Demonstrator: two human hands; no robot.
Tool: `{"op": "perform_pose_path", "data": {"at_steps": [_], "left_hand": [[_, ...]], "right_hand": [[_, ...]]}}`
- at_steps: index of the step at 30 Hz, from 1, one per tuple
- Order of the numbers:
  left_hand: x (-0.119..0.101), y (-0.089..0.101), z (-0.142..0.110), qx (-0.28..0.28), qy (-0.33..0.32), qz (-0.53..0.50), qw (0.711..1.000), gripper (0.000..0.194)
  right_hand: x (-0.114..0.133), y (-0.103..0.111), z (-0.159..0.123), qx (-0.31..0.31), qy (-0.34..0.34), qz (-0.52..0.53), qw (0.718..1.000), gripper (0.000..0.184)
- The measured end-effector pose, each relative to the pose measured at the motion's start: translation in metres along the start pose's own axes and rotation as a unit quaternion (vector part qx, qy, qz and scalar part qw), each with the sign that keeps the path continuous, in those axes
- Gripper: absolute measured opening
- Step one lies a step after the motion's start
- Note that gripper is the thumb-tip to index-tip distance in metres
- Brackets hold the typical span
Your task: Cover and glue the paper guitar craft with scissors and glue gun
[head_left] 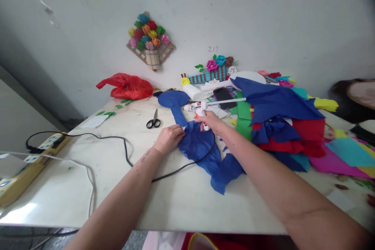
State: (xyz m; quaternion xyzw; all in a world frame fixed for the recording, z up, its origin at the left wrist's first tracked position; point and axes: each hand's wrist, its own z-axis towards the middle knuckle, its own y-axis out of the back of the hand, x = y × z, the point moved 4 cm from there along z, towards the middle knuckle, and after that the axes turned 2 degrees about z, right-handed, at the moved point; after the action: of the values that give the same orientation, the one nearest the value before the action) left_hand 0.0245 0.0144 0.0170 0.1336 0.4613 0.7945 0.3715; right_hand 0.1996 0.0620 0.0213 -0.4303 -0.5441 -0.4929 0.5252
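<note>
My right hand (211, 122) is wrapped round a white glue gun (201, 113) with a long glue stick (227, 101) jutting from its back. Under it lies a flat shape covered in blue crepe paper, with a round top (173, 98), a narrow neck (178, 115) and a wide, loosely wrapped lower part (196, 142). My left hand (170, 138) pinches the blue paper's edge where the neck meets the lower part. The gun's nozzle is hard to make out. Black-handled scissors (154, 120) rest left of the neck.
A black cord (181, 168) crosses the table and the blue paper. A power strip (32, 164) lies at the left edge. Crumpled crepe paper (281, 103) and a phone (223, 97) are to the right. A red plastic bag (131, 86) sits by the wall.
</note>
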Motion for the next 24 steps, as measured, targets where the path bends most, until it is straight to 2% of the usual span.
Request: {"op": "perform_pose_path", "data": {"at_steps": [5, 9, 11, 14, 16, 19, 21, 24], "left_hand": [[-0.015, -0.001, 0.001, 0.075, -0.089, 0.078, 0.990, 0.026], [-0.020, 0.000, 0.002, 0.067, -0.087, 0.066, 0.992, 0.027], [-0.016, 0.001, 0.001, 0.043, -0.050, 0.052, 0.996, 0.026], [-0.001, 0.003, -0.001, 0.024, 0.067, 0.022, 0.997, 0.019], [0.009, 0.002, -0.002, 0.052, 0.149, -0.012, 0.987, 0.014], [0.020, -0.002, -0.001, 0.126, 0.238, -0.066, 0.961, 0.016], [0.024, -0.002, 0.002, 0.163, 0.273, -0.087, 0.944, 0.018], [0.025, -0.003, 0.005, 0.192, 0.285, -0.111, 0.932, 0.015]], "right_hand": [[0.008, 0.003, -0.003, 0.079, -0.013, -0.057, 0.995, 0.011], [0.014, -0.001, -0.007, 0.147, -0.003, -0.074, 0.986, 0.013], [0.015, -0.003, -0.008, 0.150, -0.015, -0.075, 0.986, 0.014], [0.016, -0.002, -0.008, 0.128, -0.035, -0.074, 0.988, 0.012], [0.016, -0.001, -0.008, 0.117, -0.042, -0.080, 0.989, 0.011], [0.017, 0.002, -0.009, 0.121, -0.048, -0.102, 0.986, 0.011], [0.018, 0.003, -0.011, 0.129, -0.049, -0.114, 0.984, 0.011], [0.020, 0.005, -0.012, 0.128, -0.046, -0.126, 0.983, 0.008]]}}
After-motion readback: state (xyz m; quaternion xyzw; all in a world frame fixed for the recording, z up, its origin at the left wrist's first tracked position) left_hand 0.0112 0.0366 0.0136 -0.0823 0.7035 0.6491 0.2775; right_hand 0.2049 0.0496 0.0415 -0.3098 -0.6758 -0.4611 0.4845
